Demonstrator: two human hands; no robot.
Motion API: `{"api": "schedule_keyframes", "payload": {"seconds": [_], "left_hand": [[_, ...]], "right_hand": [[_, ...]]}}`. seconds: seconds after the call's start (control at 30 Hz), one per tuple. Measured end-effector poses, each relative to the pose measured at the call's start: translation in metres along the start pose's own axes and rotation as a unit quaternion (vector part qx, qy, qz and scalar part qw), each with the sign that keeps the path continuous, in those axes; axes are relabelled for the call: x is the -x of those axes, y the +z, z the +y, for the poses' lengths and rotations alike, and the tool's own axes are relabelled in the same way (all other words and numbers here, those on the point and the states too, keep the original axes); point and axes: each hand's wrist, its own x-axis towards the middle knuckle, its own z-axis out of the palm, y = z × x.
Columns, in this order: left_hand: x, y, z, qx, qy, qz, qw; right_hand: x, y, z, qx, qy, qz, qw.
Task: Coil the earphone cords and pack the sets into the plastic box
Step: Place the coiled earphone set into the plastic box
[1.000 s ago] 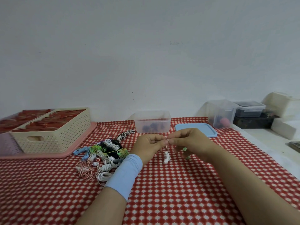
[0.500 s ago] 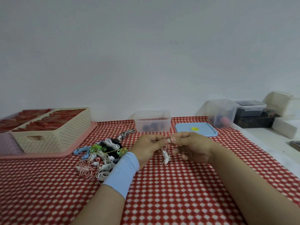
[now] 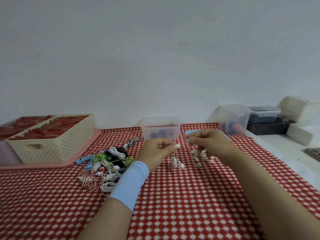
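Observation:
My left hand [image 3: 158, 149] pinches a white earphone set [image 3: 174, 163]. Its small coil and earbuds dangle just above the red checked cloth. My right hand [image 3: 210, 144] hovers a short way to the right with thumb and fingertips pinched together; I see nothing between them. Small pink and green bits [image 3: 199, 158] lie under that hand. The clear plastic box [image 3: 161, 126] stands behind my hands with a few dark coiled sets inside. A tangled pile of earphones [image 3: 107, 161] in white, black, green, blue and pink lies to the left.
A blue lid [image 3: 187, 132] lies partly hidden behind my right hand. A cream perforated basket [image 3: 57, 144] on a pink tray sits at the far left. Clear containers [image 3: 233, 118], a dark box and white blocks stand at the right on a white counter.
My hands were pinched together over the white set. They have since drawn apart, the right one moving right and slightly up. The pink and green bits have come into view beneath it.

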Motion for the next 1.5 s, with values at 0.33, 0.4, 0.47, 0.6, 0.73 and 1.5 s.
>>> {"api": "schedule_keyframes", "payload": {"seconds": [0.33, 0.4, 0.47, 0.6, 0.73, 1.5], "left_hand": [[-0.010, 0.001, -0.014, -0.188, -0.038, 0.030, 0.981], [-0.014, 0.000, -0.017, -0.221, -0.059, 0.017, 0.973], [-0.017, 0.000, -0.019, -0.236, -0.070, 0.003, 0.969], [-0.017, -0.001, -0.014, -0.159, -0.051, 0.005, 0.986], [-0.016, -0.008, -0.011, -0.158, -0.059, 0.024, 0.985], [-0.002, -0.045, 0.010, -0.357, -0.042, -0.016, 0.933]], "right_hand": [[-0.009, -0.009, 0.018, 0.300, 0.012, -0.059, 0.952], [-0.011, -0.006, 0.019, 0.328, 0.013, -0.064, 0.942], [-0.012, -0.004, 0.019, 0.349, 0.007, -0.059, 0.935], [-0.013, -0.004, 0.018, 0.357, -0.021, -0.035, 0.933], [-0.010, 0.006, 0.012, 0.237, -0.069, -0.020, 0.969], [-0.006, 0.043, 0.012, 0.206, -0.054, -0.096, 0.972]]}}
